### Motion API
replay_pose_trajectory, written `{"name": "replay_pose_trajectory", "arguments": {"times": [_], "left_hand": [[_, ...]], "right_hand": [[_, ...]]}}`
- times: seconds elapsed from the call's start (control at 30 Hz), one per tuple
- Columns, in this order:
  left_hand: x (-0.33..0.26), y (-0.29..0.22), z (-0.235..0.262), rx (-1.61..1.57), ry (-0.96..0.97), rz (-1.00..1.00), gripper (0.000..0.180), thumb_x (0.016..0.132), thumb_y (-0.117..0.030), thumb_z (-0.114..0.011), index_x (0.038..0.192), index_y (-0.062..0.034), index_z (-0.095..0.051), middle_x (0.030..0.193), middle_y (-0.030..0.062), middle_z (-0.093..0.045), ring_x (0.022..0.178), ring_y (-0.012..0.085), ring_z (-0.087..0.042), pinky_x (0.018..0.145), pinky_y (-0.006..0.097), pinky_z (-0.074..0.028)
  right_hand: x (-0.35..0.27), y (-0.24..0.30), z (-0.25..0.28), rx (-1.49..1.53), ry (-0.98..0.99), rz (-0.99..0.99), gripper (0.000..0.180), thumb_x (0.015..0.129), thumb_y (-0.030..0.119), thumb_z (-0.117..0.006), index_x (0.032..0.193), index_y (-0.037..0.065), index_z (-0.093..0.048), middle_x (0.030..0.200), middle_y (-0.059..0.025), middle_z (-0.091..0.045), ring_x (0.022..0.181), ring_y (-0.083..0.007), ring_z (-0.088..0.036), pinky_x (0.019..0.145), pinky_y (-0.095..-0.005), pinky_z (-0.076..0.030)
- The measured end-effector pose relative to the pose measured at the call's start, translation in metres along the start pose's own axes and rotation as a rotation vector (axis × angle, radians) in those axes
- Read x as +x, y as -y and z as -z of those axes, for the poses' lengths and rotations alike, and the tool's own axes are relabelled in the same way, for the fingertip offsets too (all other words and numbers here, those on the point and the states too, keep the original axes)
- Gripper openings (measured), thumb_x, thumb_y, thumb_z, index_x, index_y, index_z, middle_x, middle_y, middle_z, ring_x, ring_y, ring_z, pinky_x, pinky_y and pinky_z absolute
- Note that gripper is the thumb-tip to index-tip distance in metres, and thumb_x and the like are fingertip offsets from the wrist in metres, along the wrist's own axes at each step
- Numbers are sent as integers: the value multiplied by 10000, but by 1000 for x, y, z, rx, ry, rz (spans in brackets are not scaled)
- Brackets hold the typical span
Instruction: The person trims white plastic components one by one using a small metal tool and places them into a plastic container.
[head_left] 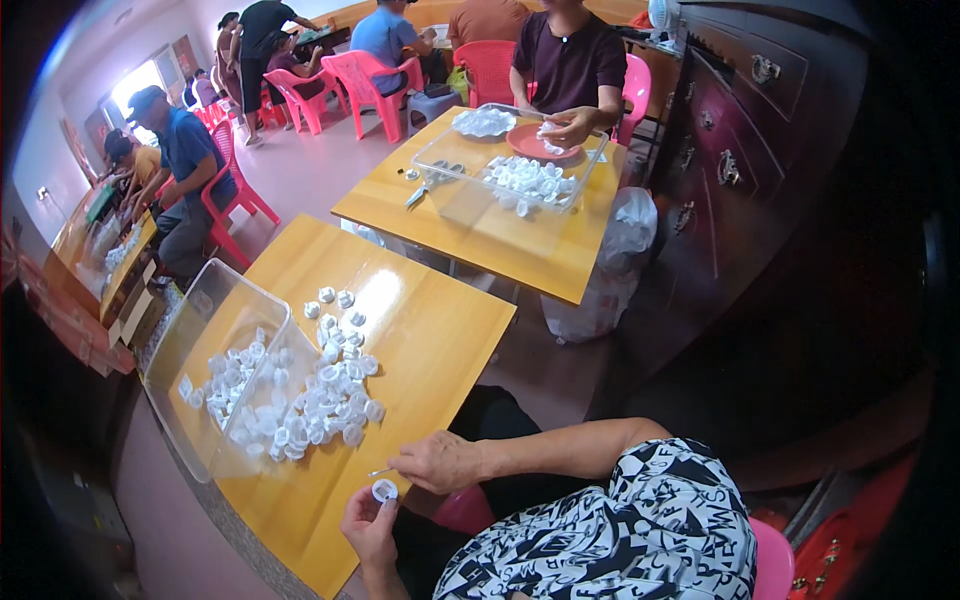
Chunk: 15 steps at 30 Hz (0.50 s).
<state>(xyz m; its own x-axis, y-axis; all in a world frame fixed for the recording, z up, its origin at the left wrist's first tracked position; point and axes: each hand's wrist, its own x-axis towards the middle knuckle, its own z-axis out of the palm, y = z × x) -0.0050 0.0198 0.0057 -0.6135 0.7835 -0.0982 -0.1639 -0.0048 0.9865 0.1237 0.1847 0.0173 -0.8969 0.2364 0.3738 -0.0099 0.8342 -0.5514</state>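
Near the front corner of the yellow table (440,330), my left hand (368,528) pinches a small round white plastic cap (384,490) between thumb and fingers. Just above it my right hand (438,462) is closed around a thin, light-coloured stick-like tool (379,472), its tip pointing left, close to the cap. What kind of tool it is I cannot make out. Beyond my hands lies a heap of similar white caps (335,395), with a few single caps (327,295) at its far end. More are inside a clear plastic bin (172,385) tipped on its side.
A second yellow table (520,265) stands ahead, bearing a clear tray (440,185) of white parts, a red plate (525,140) and pliers (416,197). A person (570,60) works there. Dark drawers (730,160) line the right; pink chairs (370,85) and other people are farther back.
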Motion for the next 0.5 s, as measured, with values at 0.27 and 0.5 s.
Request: {"name": "replay_pose_trajectory", "arguments": {"times": [0.27, 0.5], "left_hand": [[-13, 10, 15, -11, -8, -5, 292, 788, 49, -689, 1062, 36, -590, 969, 80, -656, 881, 148, -636, 814, 271, -508], [-10, 2, 10, 76, -28, -49, 285, 807, 29, -667, 1088, 28, -618, 1023, 68, -653, 936, 153, -624, 858, 300, -502]], "right_hand": [[-4, 8, -15, -25, -27, 29, 136, 823, 153, -550, 899, 41, -553, 749, -174, -582, 687, -372, -623, 580, -457, -505], [-3, -1, -10, -44, -49, 39, 186, 784, 103, -607, 953, 38, -565, 742, -131, -573, 685, -330, -595, 588, -421, -485]]}}
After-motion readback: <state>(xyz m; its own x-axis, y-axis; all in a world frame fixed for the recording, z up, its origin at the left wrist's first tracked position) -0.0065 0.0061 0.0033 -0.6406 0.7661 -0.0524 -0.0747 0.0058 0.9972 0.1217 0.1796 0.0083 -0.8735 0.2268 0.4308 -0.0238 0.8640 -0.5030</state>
